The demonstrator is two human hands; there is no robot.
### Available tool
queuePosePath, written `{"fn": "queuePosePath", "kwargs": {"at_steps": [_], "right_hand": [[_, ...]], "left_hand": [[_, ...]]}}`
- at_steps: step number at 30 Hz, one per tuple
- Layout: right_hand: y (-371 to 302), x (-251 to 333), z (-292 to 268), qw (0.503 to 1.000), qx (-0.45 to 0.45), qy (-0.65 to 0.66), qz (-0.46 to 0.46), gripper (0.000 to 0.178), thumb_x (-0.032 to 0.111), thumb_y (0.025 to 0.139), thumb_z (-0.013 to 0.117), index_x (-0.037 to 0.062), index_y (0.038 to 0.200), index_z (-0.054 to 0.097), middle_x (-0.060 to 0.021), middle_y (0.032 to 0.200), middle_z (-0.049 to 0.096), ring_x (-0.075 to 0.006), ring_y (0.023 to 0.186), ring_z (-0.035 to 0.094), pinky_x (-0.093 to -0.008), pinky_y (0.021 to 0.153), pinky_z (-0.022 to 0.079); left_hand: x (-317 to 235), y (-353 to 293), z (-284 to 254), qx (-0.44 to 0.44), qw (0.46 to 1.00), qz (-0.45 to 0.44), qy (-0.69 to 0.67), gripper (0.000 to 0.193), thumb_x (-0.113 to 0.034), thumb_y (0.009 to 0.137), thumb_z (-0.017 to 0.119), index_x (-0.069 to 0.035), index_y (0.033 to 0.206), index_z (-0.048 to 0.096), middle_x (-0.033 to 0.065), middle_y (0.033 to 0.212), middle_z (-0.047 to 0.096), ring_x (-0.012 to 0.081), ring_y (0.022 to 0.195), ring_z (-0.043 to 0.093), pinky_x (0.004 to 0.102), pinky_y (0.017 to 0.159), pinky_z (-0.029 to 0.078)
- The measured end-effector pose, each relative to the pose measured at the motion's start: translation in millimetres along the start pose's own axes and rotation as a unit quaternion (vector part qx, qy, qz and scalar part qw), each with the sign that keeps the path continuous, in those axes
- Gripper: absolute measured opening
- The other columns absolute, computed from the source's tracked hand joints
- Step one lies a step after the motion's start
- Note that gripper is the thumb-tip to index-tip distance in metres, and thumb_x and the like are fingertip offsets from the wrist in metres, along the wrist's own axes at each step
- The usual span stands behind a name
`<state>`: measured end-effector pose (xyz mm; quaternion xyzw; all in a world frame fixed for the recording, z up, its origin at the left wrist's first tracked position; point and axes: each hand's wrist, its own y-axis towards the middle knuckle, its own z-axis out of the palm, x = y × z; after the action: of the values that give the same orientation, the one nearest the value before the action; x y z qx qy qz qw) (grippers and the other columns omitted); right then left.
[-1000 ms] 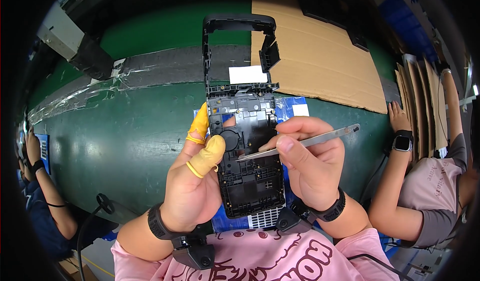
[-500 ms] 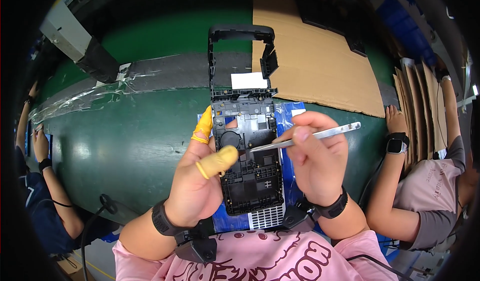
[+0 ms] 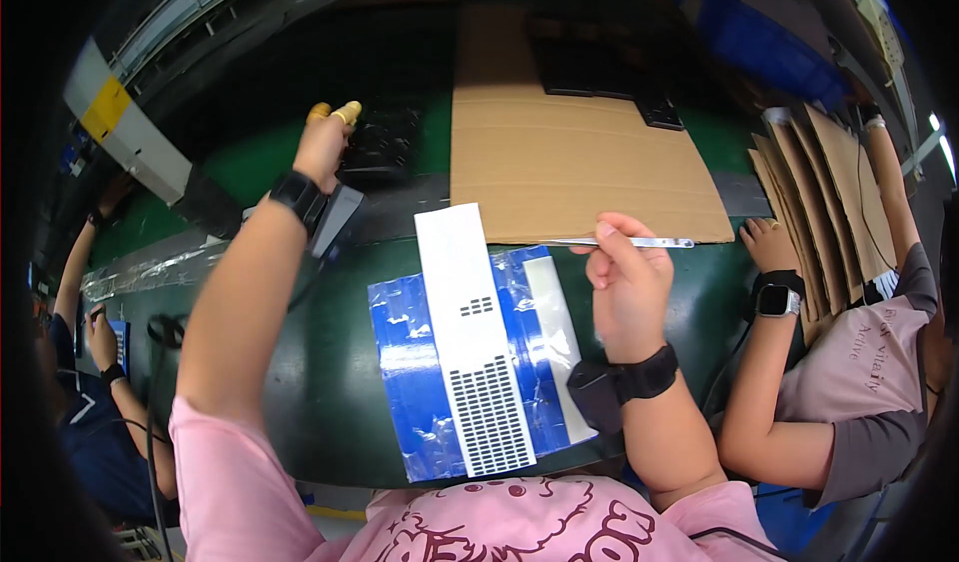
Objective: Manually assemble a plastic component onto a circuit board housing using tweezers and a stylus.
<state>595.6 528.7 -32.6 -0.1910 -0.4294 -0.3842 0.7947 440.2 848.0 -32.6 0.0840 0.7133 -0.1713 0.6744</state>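
Note:
My left hand (image 3: 325,147) is stretched out to the far left, with yellow finger covers on two fingertips. Its bent fingers are closed at the left edge of a black plastic housing (image 3: 385,142), which lies in shadow, so the grip is partly hidden. A pair of metal tweezers (image 3: 664,243) is pinched in my right hand (image 3: 631,272), tips pointing left over the cardboard's near edge. In front of me lies a long white sheet with black rectangles (image 3: 455,302), resting on a blue plastic-wrapped pad (image 3: 405,362). A pale strip (image 3: 559,347) lies along the pad's right side.
A large cardboard sheet (image 3: 569,172) covers part of the green table (image 3: 330,362); dark flat parts (image 3: 589,77) lie at its far end. Upright cardboard pieces (image 3: 814,202) stand at the right. Co-workers' arms show on both sides. A grey post (image 3: 140,142) rises at left.
The black housing is gone from in front of me, uncovering the white sheet. My left hand has reached far left, beside a black housing. My right hand still holds the tweezers, drawn slightly left.

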Motion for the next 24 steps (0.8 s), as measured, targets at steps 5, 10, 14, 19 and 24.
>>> {"fn": "queuePosePath", "kwargs": {"at_steps": [5, 10, 14, 19, 24], "right_hand": [[5, 13, -7, 0.999, -0.031, 0.018, -0.02, 0.013, 0.001, 0.077, 0.057, -0.0049, 0.088, 0.055, -0.0113, 0.069, 0.058, -0.007, 0.047, 0.043, -0.0178, 0.043, 0.032], [-5, 34, -4, 0.998, -0.028, 0.055, 0.005, 0.016, 0.001, 0.078, 0.057, -0.0051, 0.093, 0.053, -0.0097, 0.071, 0.058, -0.0068, 0.047, 0.041, -0.0176, 0.044, 0.03], [-7, 32, -8, 0.996, -0.016, 0.086, 0.025, 0.015, -0.001, 0.079, 0.056, -0.0036, 0.094, 0.054, -0.0074, 0.073, 0.057, -0.0063, 0.05, 0.042, -0.0177, 0.045, 0.031], [-1, 36, -12, 0.995, 0.0, 0.095, 0.03, 0.014, 0.001, 0.08, 0.056, -0.0039, 0.093, 0.054, -0.0055, 0.071, 0.055, -0.0055, 0.05, 0.041, -0.0185, 0.047, 0.033], [-6, 36, -4, 0.993, 0.042, 0.109, 0.037, 0.013, 0.002, 0.08, 0.056, -0.0043, 0.091, 0.054, -0.0056, 0.071, 0.055, -0.0056, 0.05, 0.041, -0.0185, 0.046, 0.033]], "left_hand": [[-18, 1, 112, -0.092, 0.793, 0.344, 0.494, 0.043, -0.022, 0.073, 0.066, 0.001, 0.107, 0.054, 0.0188, 0.116, 0.047, 0.0349, 0.104, 0.047, 0.0397, 0.086, 0.042], [-6, 30, 233, 0.061, 0.799, 0.377, 0.464, 0.032, -0.026, 0.08, 0.055, 0.005, 0.083, 0.062, 0.0238, 0.093, 0.057, 0.0356, 0.086, 0.055, 0.0396, 0.078, 0.043], [2, 71, 281, 0.069, 0.853, 0.18, 0.486, 0.048, -0.041, 0.08, 0.052, 0.003, 0.096, 0.061, 0.023, 0.105, 0.056, 0.0343, 0.099, 0.054, 0.0378, 0.085, 0.041], [6, 97, 271, 0.086, 0.837, 0.217, 0.496, 0.041, -0.031, 0.076, 0.054, 0.005, 0.094, 0.061, 0.023, 0.099, 0.059, 0.0339, 0.083, 0.06, 0.0396, 0.077, 0.045], [-26, 59, 180, 0.228, 0.971, -0.031, -0.064, 0.009, 0.0, 0.077, 0.054, 0.005, 0.084, 0.053, 0.0123, 0.081, 0.054, 0.0207, 0.076, 0.055, 0.032, 0.067, 0.051]]}}
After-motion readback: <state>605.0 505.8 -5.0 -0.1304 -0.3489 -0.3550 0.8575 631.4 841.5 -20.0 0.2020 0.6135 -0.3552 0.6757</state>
